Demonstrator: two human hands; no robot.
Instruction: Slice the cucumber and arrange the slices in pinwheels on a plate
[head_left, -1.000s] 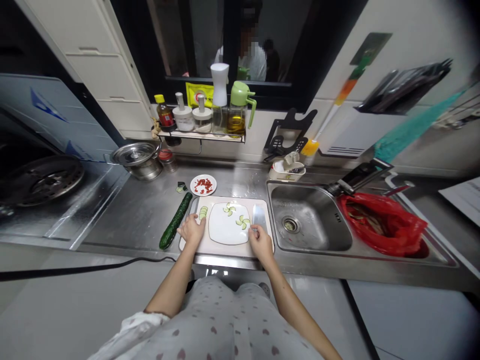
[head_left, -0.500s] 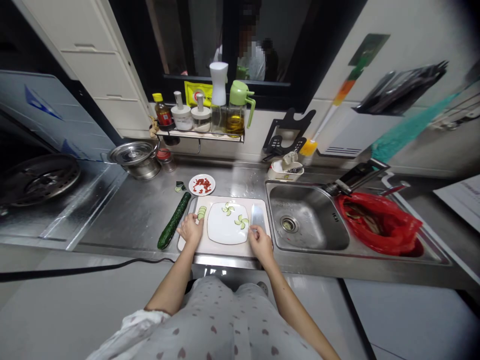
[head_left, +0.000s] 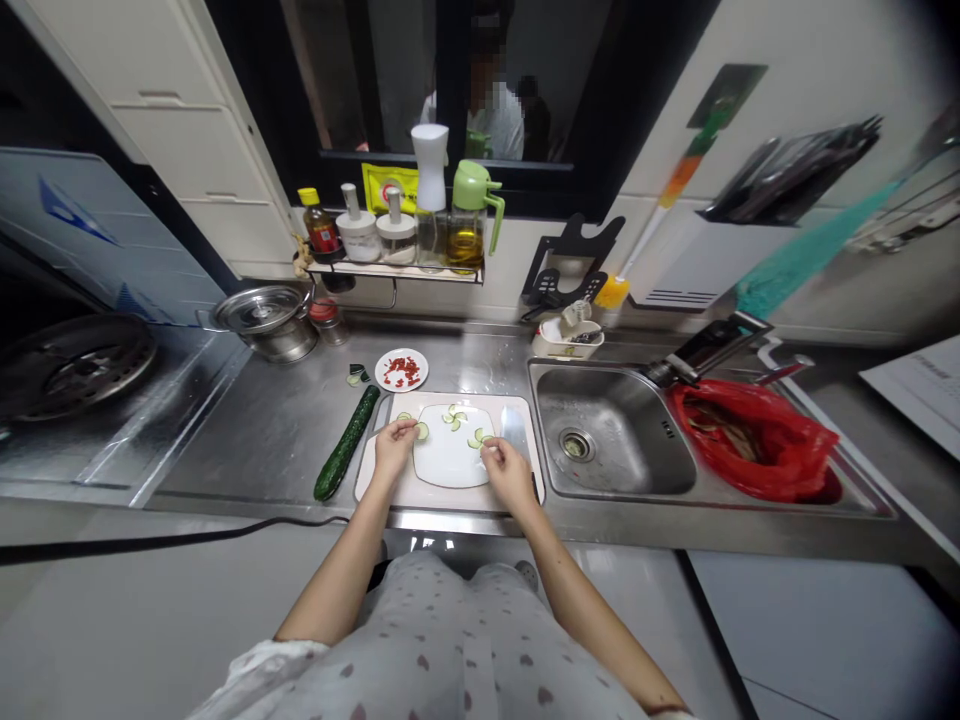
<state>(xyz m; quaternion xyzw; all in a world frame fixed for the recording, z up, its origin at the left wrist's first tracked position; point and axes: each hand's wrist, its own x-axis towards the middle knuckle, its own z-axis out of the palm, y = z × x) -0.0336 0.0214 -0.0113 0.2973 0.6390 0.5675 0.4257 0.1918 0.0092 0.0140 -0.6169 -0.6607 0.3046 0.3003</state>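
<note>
My left hand [head_left: 394, 448] pinches a pale green cucumber slice [head_left: 422, 431] above the left edge of a white square plate [head_left: 450, 465]. More slices [head_left: 404, 416] lie partly hidden behind its fingers. Over the plate's right side, my right hand [head_left: 507, 470] has thumb and fingertips together beside a pinwheel of cucumber pieces [head_left: 477, 438]; whether anything is between them I cannot make out. Another cucumber pinwheel [head_left: 454, 417] lies near the plate's far edge. Beneath the plate is a pale cutting board [head_left: 409, 496], with a knife [head_left: 514, 424] lying on its right part.
A long cucumber [head_left: 346, 445] lies left of the board. Behind it are cut ends [head_left: 358, 375] and a small plate of red pieces [head_left: 402, 371]. A sink [head_left: 615, 440] adjoins on the right, with a red bag [head_left: 757, 445]. Seasonings stand on a wall shelf [head_left: 397, 270].
My left hand has lifted a cucumber slice from the board and brought it right, to the plate's edge. My right hand has moved inward and up, over the plate beside the right pinwheel.
</note>
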